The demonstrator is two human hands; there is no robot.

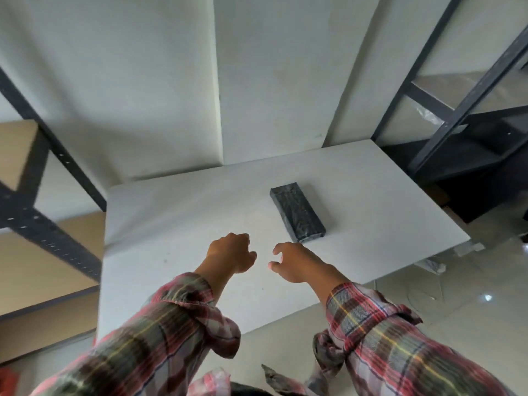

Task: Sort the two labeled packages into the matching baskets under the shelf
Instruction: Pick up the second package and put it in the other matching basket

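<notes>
Package [297, 212]: long axis runs away from the person, just beyond the right hand [297, 262] — nearer.
Left hand [232, 252]: loosely curled, empty.
Right hand: fingers spread, empty.

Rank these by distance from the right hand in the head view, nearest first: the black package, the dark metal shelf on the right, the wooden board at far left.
From the right hand:
1. Black package, on the table just beyond the fingers.
2. Dark metal shelf, off to the right past the table.
3. Wooden board, far left behind the rack.
</notes>
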